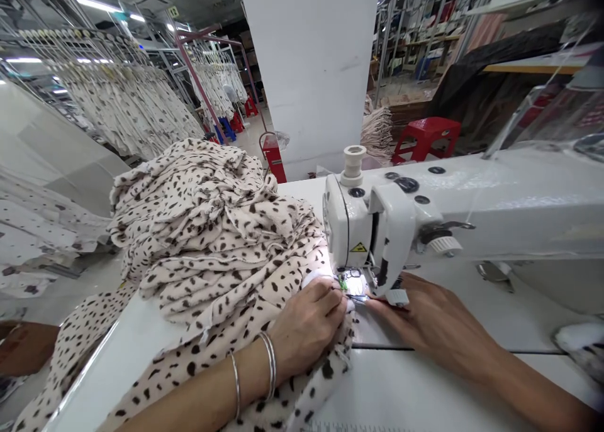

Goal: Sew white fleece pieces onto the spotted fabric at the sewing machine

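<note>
My left hand (309, 319), with silver bangles on its wrist, has its fingers closed on the edge of a cream plush fabric (278, 231) with dark spots. Its fingertips are just left of the lit needle area (355, 284) of a white sewing machine (495, 199). From the right, my right hand (425, 312) reaches under the machine head, one digit stretched toward the presser foot and the others partly hidden behind the head. Nothing shows in its grasp. A small green piece and a thin dark part sit between the two hands, too small to name.
Bunched spotted fabric is heaped left of the machine and hangs over the edge of the white table (396, 394). A white pillar (311, 73) stands behind. Red stools (427, 136) and racks of hanging spotted garments (127, 99) are farther back. White spotted fabric (582, 344) lies at right.
</note>
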`<state>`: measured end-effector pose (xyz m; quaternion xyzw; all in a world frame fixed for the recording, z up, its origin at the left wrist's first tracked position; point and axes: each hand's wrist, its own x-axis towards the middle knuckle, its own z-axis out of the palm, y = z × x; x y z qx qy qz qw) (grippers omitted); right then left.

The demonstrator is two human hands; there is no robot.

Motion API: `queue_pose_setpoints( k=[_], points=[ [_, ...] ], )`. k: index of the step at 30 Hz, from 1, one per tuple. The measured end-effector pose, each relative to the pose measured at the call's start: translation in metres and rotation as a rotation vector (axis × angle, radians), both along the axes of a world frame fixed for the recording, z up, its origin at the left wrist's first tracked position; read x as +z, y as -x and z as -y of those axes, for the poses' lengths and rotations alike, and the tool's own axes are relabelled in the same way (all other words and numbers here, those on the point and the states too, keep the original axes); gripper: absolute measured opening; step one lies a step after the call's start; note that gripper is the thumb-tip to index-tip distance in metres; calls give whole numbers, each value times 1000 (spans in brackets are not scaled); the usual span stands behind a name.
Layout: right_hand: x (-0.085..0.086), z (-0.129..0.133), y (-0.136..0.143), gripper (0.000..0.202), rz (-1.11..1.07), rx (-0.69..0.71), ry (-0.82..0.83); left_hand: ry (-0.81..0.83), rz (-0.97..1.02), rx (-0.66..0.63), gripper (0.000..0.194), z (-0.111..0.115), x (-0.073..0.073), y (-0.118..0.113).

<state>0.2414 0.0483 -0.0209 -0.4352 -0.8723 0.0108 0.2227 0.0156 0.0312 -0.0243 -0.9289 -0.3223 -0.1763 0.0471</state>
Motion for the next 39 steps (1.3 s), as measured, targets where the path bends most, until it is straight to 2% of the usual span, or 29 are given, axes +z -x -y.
queue_pose_setpoints(
  k=[5,9,12,17,20,23,26,28,31,35,39],
  points=[
    [-10,1,2,36,54,-28,-54,-96,69,-21,21,-1,-1,1],
    [-14,-1,4,45,66,-34,-132,-101,48,-1,25,-2,3,-1],
    [-14,-4,7,46,56,-34,-166,-108,48,-4,27,-5,4,-2],
    [-7,-7,5,48,48,-46,-163,-95,53,-5,27,-13,-3,4],
    [3,-7,-5,44,55,34,-74,-101,110,-9,26,-15,-5,6],
    [8,-3,-13,27,27,202,82,-94,201,-17,24,-15,-4,8],
    [5,6,-9,53,52,339,146,-76,243,-17,20,-14,-3,9],
    [0,12,-4,48,82,397,166,-77,216,-26,18,-15,-3,10],
    [-4,19,1,31,52,430,178,-123,134,-77,17,-19,-1,10],
    [-4,26,-1,37,12,435,195,-194,-4,-113,18,-20,3,7],
    [-1,26,-3,35,-9,421,297,-171,-66,-8,17,-5,3,-3]
  ],
)
